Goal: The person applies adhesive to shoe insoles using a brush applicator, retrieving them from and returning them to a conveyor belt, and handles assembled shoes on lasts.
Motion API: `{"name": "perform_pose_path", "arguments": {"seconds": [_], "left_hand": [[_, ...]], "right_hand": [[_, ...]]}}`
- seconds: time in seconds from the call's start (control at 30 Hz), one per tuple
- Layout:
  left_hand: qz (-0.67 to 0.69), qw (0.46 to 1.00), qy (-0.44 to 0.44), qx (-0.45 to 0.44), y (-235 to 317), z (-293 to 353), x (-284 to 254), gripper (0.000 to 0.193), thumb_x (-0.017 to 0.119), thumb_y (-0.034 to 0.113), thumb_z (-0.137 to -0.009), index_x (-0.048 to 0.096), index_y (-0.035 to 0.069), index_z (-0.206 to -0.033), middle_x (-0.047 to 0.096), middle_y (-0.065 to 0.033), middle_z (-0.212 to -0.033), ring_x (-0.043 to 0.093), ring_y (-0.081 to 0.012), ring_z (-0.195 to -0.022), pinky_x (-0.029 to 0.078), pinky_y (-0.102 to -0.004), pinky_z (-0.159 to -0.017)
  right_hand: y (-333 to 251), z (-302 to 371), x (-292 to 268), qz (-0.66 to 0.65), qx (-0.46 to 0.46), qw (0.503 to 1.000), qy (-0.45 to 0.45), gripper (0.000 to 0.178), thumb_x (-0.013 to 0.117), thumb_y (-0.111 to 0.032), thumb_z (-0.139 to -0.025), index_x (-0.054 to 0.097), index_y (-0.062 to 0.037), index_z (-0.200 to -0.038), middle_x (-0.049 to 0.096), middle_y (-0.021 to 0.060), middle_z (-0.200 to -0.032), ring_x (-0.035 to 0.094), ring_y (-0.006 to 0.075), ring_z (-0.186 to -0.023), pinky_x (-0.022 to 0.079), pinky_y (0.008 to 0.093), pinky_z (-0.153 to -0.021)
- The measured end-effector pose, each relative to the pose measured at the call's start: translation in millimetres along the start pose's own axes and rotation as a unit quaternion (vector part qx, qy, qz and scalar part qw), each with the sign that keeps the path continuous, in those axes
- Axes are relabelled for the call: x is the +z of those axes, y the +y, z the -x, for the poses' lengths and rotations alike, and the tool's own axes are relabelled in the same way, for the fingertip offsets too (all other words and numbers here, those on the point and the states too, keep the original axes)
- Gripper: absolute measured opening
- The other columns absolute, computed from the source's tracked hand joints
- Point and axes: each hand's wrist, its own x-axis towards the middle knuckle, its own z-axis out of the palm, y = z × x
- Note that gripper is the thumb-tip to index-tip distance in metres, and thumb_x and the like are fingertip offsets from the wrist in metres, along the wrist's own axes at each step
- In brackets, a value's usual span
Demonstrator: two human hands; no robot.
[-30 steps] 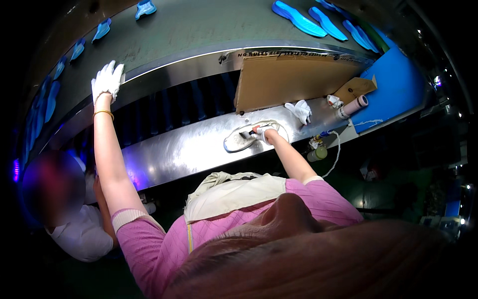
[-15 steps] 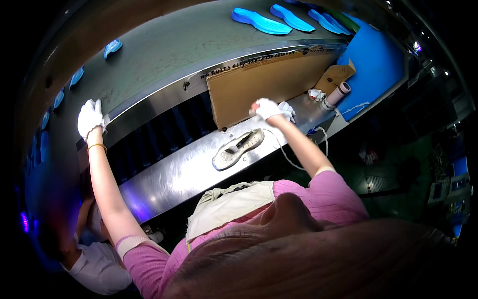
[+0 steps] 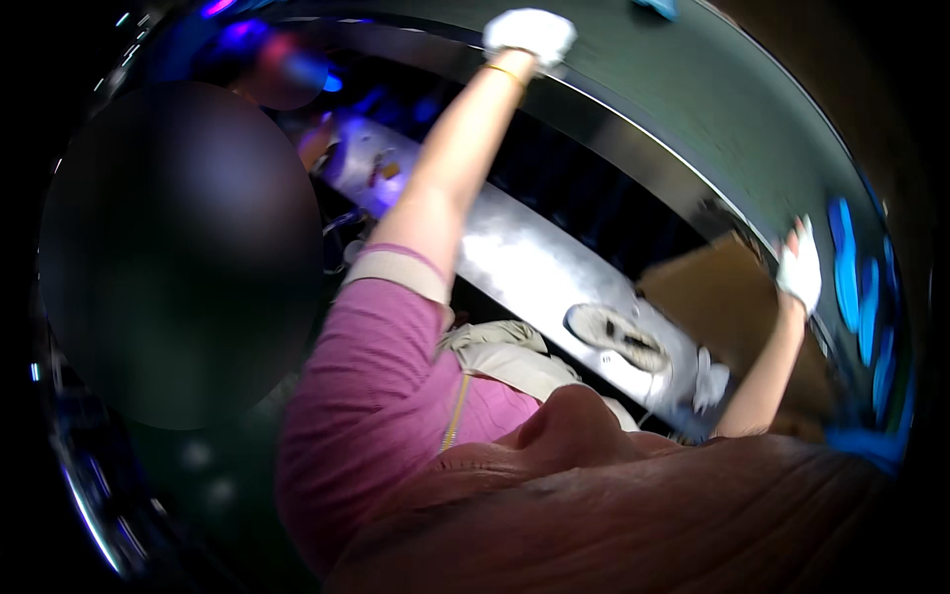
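My left hand (image 3: pixel 529 36), in a white glove, is at the near edge of the green conveyor belt (image 3: pixel 683 79), its fingers smeared and hard to make out. Over the belt's edge at the right, my gloved right hand (image 3: pixel 804 269) has its fingers stretched out, and nothing shows in it. Beside it on the belt lie several blue shoe soles (image 3: pixel 844 265). A pale, worn sole-shaped piece (image 3: pixel 594 325) rests on the metal bench in front of me, with a small dark brush (image 3: pixel 625 339) lying on it.
A brown cardboard sheet (image 3: pixel 717 297) stands between the metal bench (image 3: pixel 524 262) and the belt. A crumpled white cloth (image 3: pixel 709 382) lies on the bench near my right forearm. Part of another blue piece (image 3: pixel 657 8) shows at the top. A large dark blur covers the left side.
The view has swung to the left. My right hand has gone from above the bench by the cardboard to the belt's edge near the blue soles, its fingers now extended. My left hand stays at the belt's edge.
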Motion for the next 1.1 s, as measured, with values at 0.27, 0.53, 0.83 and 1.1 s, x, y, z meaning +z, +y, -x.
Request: {"name": "perform_pose_path", "arguments": {"seconds": [0.27,0.53,0.83,1.1], "left_hand": [[0.063,0.997,0.014,-0.042,16.8,8.7,2.6,0.033,0.047,0.033,-0.083,0.071,0.013,-0.092,0.069,-0.0103,-0.098,0.065,-0.0312,-0.092,0.052,-0.0412,-0.08],[0.108,0.994,0.016,-0.027,14.3,9.0,3.8,0.037,0.041,0.033,-0.086,0.071,0.01,-0.088,0.069,-0.0114,-0.093,0.066,-0.0329,-0.087,0.052,-0.0419,-0.078],[0.057,0.998,0.004,0.039,8.3,13.6,-5.2,0.026,0.049,0.02,-0.078,0.072,0.008,-0.085,0.069,-0.0145,-0.09,0.067,-0.0341,-0.08,0.053,-0.0417,-0.071],[-0.132,0.979,-0.026,0.155,7.4,11.5,-10.1,0.037,0.044,0.036,-0.087,0.069,0.009,-0.092,0.066,-0.0162,-0.101,0.064,-0.0356,-0.09,0.052,-0.0437,-0.074]], "right_hand": [[64.6,-30.9,13.6,0.027,0.042,0.996,-0.07,0.061,0.034,-0.043,-0.099,0.034,0.001,-0.141,0.037,0.0188,-0.145,0.035,0.0311,-0.135,0.028,0.0346,-0.11],[78.2,-42.0,26.9,0.084,0.021,0.996,0.019,0.048,0.046,-0.029,-0.096,0.045,0.0022,-0.133,0.047,0.0203,-0.136,0.043,0.0329,-0.128,0.034,0.0352,-0.106],[36.5,-27.6,6.7,0.122,0.01,0.984,0.126,0.031,0.057,-0.023,-0.089,0.063,-0.0004,-0.11,0.064,0.0184,-0.109,0.061,0.0338,-0.101,0.047,0.0386,-0.089],[-49.3,-34.4,-47.0,0.155,0.144,0.977,-0.008,0.042,0.048,-0.041,-0.09,0.062,-0.0082,-0.113,0.062,0.0165,-0.113,0.057,0.0343,-0.108,0.046,0.0412,-0.09]]}}
